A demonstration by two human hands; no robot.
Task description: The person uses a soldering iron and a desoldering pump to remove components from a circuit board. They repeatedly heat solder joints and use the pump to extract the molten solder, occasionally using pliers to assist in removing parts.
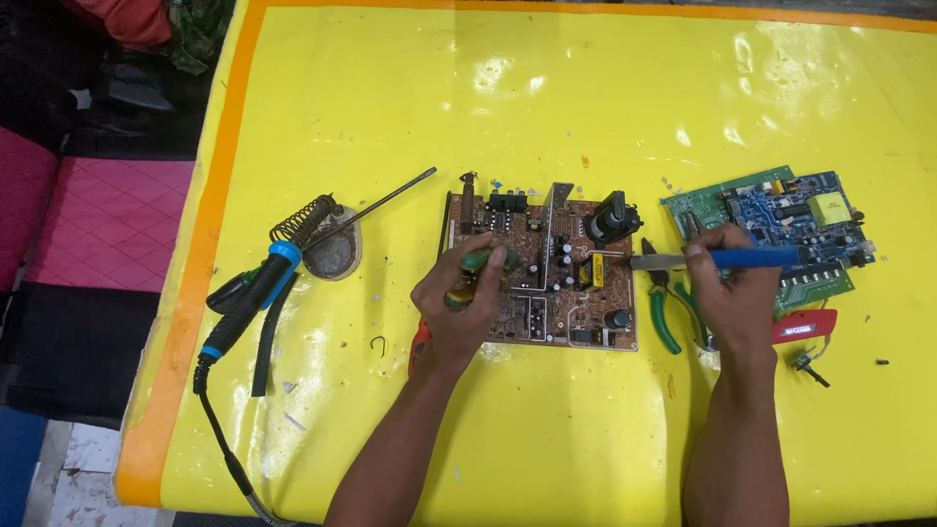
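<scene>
Left hand (461, 298) grips green-handled tool (476, 275) on brown circuit board (547, 268); right hand (730, 288) holds blue-handled soldering iron (712, 259). Board probably light, stiff, fragile (take by edges).

A second soldering iron with a blue-and-black handle (249, 298) rests on a coiled wire stand (317, 234), well left of the hands. Green-handled pliers (664, 312) lie just beside the right hand. Behind it sit green and blue circuit boards (791, 220).
</scene>
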